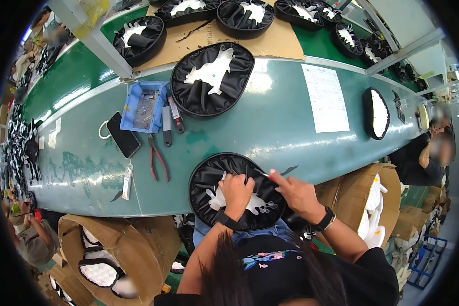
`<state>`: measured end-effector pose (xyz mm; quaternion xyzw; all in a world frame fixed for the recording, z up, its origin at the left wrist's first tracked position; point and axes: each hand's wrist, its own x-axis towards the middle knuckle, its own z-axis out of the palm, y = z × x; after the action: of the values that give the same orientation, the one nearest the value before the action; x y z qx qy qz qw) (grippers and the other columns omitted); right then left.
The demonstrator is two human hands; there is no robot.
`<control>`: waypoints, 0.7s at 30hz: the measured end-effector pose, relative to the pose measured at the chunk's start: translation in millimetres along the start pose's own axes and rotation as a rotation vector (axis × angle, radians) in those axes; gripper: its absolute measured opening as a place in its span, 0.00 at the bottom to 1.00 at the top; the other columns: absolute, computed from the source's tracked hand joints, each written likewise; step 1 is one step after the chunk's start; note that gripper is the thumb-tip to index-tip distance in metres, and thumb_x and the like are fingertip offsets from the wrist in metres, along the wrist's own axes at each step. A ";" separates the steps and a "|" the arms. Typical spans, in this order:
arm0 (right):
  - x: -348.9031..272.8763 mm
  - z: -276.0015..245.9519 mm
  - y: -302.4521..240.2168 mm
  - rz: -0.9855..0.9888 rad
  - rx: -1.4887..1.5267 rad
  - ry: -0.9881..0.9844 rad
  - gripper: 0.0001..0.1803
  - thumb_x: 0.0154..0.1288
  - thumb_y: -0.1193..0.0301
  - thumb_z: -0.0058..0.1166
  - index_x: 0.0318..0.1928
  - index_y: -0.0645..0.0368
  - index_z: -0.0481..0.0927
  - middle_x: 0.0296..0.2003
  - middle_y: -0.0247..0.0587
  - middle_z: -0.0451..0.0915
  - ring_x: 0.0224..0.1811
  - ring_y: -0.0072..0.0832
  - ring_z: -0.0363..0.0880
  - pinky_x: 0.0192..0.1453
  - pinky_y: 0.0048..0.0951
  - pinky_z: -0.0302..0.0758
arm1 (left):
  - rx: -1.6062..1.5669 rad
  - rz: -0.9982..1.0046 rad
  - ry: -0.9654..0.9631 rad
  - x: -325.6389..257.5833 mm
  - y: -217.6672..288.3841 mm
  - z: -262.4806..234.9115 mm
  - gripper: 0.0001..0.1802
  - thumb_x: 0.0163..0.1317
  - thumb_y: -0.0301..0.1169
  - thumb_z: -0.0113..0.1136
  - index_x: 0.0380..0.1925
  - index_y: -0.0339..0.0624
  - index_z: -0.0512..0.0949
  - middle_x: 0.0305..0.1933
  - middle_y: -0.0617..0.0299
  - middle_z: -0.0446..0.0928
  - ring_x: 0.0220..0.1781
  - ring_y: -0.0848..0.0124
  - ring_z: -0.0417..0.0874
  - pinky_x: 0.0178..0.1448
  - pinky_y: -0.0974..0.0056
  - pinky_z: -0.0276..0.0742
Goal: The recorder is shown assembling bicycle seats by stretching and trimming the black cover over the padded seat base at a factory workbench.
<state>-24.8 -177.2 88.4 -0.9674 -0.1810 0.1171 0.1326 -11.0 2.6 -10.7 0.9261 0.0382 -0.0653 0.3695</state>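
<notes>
Black, soft-looking cover [234, 191] sat at six o'clock, left hand [236, 191] gripping its fabric, right hand [297, 193] pinching a thin tool [278, 173].

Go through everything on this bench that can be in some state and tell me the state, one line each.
Left hand: pressed on the black fabric-covered pad, gripping its edge.
Right hand: pinching a thin tool at the pad's rim.
Second black pad: lying untouched, white centre showing.
Red-handled pliers: lying down, handles spread.
Blue tray: open, small metal parts inside.
Phone: screen dark.
</notes>
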 end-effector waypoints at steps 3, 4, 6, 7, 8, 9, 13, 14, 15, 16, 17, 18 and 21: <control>12.4 -6.0 -5.8 -0.064 -0.077 -0.044 0.32 0.61 0.73 0.49 0.67 0.42 0.63 0.26 0.44 0.73 0.24 0.39 0.77 0.25 0.38 0.72 | -0.059 0.054 0.003 3.5 2.1 0.9 0.15 0.47 0.36 0.60 0.11 0.38 0.74 0.19 0.52 0.75 0.32 0.55 0.75 0.40 0.52 0.61; 22.0 -7.1 -10.0 -0.044 -0.105 -0.077 0.34 0.60 0.75 0.47 0.68 0.42 0.62 0.26 0.47 0.73 0.24 0.41 0.77 0.26 0.39 0.73 | -0.092 0.053 0.020 4.8 2.3 0.6 0.16 0.47 0.36 0.59 0.10 0.38 0.72 0.18 0.52 0.73 0.31 0.53 0.74 0.38 0.51 0.61; 20.3 -9.3 -13.9 -0.029 -0.114 -0.107 0.34 0.60 0.75 0.47 0.68 0.42 0.62 0.26 0.48 0.73 0.24 0.42 0.77 0.25 0.40 0.73 | -0.128 0.052 0.032 7.8 1.2 -1.8 0.17 0.47 0.37 0.58 0.10 0.37 0.70 0.16 0.51 0.71 0.30 0.52 0.73 0.37 0.50 0.61; 17.2 -9.4 -16.5 -0.016 -0.116 -0.138 0.34 0.60 0.75 0.46 0.68 0.42 0.62 0.25 0.49 0.73 0.23 0.42 0.77 0.25 0.41 0.72 | -0.171 -0.011 -0.054 7.5 0.3 -11.0 0.17 0.47 0.37 0.58 0.10 0.37 0.70 0.16 0.51 0.71 0.31 0.51 0.73 0.38 0.50 0.62; 8.9 -10.0 -14.6 -0.011 -0.117 -0.142 0.34 0.60 0.75 0.46 0.68 0.42 0.62 0.25 0.49 0.73 0.23 0.42 0.77 0.25 0.41 0.72 | -0.215 -0.071 -0.137 10.1 -0.4 -18.6 0.16 0.47 0.37 0.58 0.10 0.38 0.70 0.15 0.51 0.70 0.31 0.51 0.74 0.39 0.50 0.64; -6.0 -10.6 -11.0 0.027 -0.116 -0.211 0.34 0.60 0.76 0.46 0.68 0.42 0.62 0.25 0.50 0.72 0.22 0.43 0.76 0.24 0.41 0.72 | -0.198 -0.048 -0.145 6.6 -3.2 -24.5 0.13 0.46 0.34 0.59 0.11 0.37 0.72 0.17 0.49 0.70 0.31 0.49 0.74 0.42 0.50 0.67; -14.9 -6.1 -3.0 0.044 -0.082 -0.176 0.34 0.59 0.76 0.45 0.68 0.42 0.63 0.24 0.52 0.72 0.19 0.43 0.75 0.22 0.42 0.71 | 0.134 0.367 0.089 8.2 18.2 -37.9 0.10 0.41 0.29 0.62 0.27 0.41 0.76 0.42 0.60 0.70 0.45 0.61 0.69 0.47 0.58 0.64; -13.0 -7.1 -0.6 0.017 -0.160 -0.160 0.35 0.59 0.76 0.46 0.68 0.42 0.63 0.23 0.51 0.72 0.19 0.42 0.75 0.23 0.42 0.72 | 0.141 0.501 0.062 16.3 20.6 -36.1 0.11 0.42 0.29 0.62 0.28 0.42 0.76 0.40 0.60 0.71 0.44 0.61 0.69 0.47 0.58 0.64; -11.6 -3.7 5.1 0.003 -0.142 -0.141 0.34 0.59 0.75 0.46 0.68 0.42 0.63 0.24 0.50 0.72 0.19 0.42 0.75 0.23 0.41 0.72 | 0.146 0.636 0.034 21.1 19.8 -32.4 0.11 0.43 0.30 0.62 0.29 0.42 0.75 0.38 0.60 0.72 0.42 0.60 0.69 0.47 0.57 0.63; -7.9 -6.7 9.2 0.012 -0.120 -0.179 0.34 0.59 0.75 0.46 0.68 0.42 0.63 0.24 0.50 0.72 0.19 0.42 0.75 0.24 0.41 0.71 | 0.230 0.718 -0.080 26.2 15.8 -28.0 0.10 0.45 0.33 0.63 0.28 0.43 0.76 0.34 0.59 0.73 0.41 0.61 0.69 0.45 0.57 0.62; -5.8 -9.8 11.5 0.021 -0.098 -0.216 0.34 0.60 0.75 0.46 0.68 0.42 0.63 0.24 0.50 0.72 0.19 0.42 0.75 0.24 0.41 0.71 | 0.230 0.721 -0.086 25.8 11.2 -26.6 0.10 0.45 0.33 0.63 0.28 0.43 0.76 0.34 0.59 0.73 0.41 0.61 0.69 0.45 0.57 0.62; -5.6 -11.0 12.6 0.026 -0.094 -0.216 0.34 0.60 0.75 0.46 0.68 0.42 0.63 0.24 0.50 0.72 0.19 0.42 0.75 0.24 0.41 0.71 | 0.240 0.746 -0.132 24.9 6.7 -25.5 0.11 0.46 0.35 0.64 0.28 0.43 0.77 0.31 0.59 0.72 0.41 0.61 0.69 0.44 0.57 0.61; -6.2 -11.4 15.4 0.031 -0.084 -0.254 0.34 0.60 0.75 0.46 0.69 0.42 0.62 0.25 0.51 0.73 0.20 0.42 0.75 0.23 0.41 0.71 | 0.151 0.831 -0.186 34.9 14.2 -25.7 0.12 0.47 0.39 0.66 0.21 0.42 0.78 0.27 0.59 0.71 0.41 0.61 0.69 0.44 0.57 0.61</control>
<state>-22.4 -195.8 95.5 -0.9521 -0.1864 0.2331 0.0661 27.6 10.8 12.2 0.8774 -0.3763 0.0035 0.2976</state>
